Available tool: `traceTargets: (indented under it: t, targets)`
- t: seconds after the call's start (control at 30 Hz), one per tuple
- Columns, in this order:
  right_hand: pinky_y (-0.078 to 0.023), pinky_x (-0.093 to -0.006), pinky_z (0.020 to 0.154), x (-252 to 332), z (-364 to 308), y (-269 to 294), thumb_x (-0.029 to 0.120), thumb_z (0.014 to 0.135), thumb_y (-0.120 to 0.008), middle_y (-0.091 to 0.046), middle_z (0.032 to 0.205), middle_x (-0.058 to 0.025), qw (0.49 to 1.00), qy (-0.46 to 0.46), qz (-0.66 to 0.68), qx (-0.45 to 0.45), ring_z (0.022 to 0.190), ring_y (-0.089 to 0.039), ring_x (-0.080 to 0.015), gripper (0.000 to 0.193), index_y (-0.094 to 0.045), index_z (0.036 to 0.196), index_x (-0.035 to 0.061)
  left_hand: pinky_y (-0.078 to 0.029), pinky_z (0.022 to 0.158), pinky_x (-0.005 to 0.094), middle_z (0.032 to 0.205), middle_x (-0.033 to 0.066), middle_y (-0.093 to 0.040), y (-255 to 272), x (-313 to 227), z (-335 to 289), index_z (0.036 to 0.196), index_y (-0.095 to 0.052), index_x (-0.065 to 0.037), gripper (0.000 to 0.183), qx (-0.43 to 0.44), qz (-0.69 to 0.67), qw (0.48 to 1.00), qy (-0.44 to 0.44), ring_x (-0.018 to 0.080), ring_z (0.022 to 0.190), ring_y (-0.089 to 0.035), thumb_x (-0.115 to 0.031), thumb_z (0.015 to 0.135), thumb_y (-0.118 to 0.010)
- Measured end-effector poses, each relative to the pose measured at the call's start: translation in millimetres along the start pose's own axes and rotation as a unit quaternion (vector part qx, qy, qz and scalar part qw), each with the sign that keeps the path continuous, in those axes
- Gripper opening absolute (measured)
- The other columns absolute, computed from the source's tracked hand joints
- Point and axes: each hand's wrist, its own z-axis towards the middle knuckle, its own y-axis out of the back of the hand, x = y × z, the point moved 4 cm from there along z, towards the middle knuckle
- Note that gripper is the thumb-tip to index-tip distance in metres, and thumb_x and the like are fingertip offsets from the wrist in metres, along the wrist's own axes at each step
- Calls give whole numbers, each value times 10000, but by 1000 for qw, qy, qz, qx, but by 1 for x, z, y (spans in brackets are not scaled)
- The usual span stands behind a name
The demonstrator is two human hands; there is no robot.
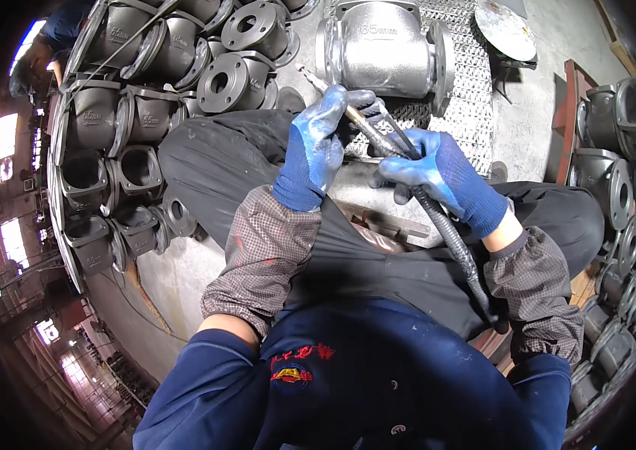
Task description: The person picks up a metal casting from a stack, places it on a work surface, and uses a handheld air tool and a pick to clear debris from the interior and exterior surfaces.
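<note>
**Slim metal tool point(369, 130) held up beside a grey casting point(385, 56)**

My left hand point(315, 150), in a blue glove, is closed around the front part of the tool, thumb and fingers curled in. My right hand point(445, 172) is closed too, wrapped around its rear end, where a black ribbed hose point(449, 231) runs down over my dark trousers point(228, 142). The thin tip points up and away from me, just left of the casting's left flange; whether they touch, I cannot tell.

The casting lies on a metal grid point(474, 112), nearer its left edge than its right. Beyond the grid's right edge is a pale round disc point(505, 31). Flanged castings point(149, 116) are stacked to my left.
</note>
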Motion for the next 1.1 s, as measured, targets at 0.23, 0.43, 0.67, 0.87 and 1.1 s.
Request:
traceTargets:
  t: [0.23,0.43,0.67,0.87,1.1]
  targets:
    - [-495,-312,557,-11,27,-18,251,765,-668,-627,711,-102,967,165,-112,-155,586,-591,-157,271,-645,894,14,-475,881,314,1077,155,-597,-5,-7,-6,1122,-539,68,366,2,29,997,-76,243,1004,-597,33,804,-361]
    - [-467,-297,541,-10,39,-28,331,798,-651,-620,693,-105,918,147,-321,-182,577,-585,-149,314,-648,816,17,-447,905,327,1030,162,-620,-4,-18,-8,1062,-592,44,388,60,286,941,-170,212,970,-596,-234,981,-334]
    - [-495,-226,526,-21,34,-42,329,913,-525,-653,807,-96,977,55,208,12,594,-613,-135,352,-593,1008,-2,-382,345,189,915,143,-584,-7,13,-8,1094,-522,48,461,53,-413,879,232,83,420,-478,-366,971,-362]
    - [-523,-221,501,-18,42,-25,312,904,-533,-610,753,-43,977,90,133,-137,634,-599,-100,341,-562,1057,8,-237,421,151,704,-38,-388,-14,11,-7,1093,-531,-19,364,9,-135,966,222,9,513,-307,-319,977,-361]
    - [-491,-217,614,-12,64,-9,341,910,-523,-602,737,-46,992,84,79,-54,662,-580,-84,389,-600,989,-33,-392,552,202,720,38,-428,-1,14,-1,1046,-505,14,277,2,31,994,102,96,596,-410,59,772,-501]
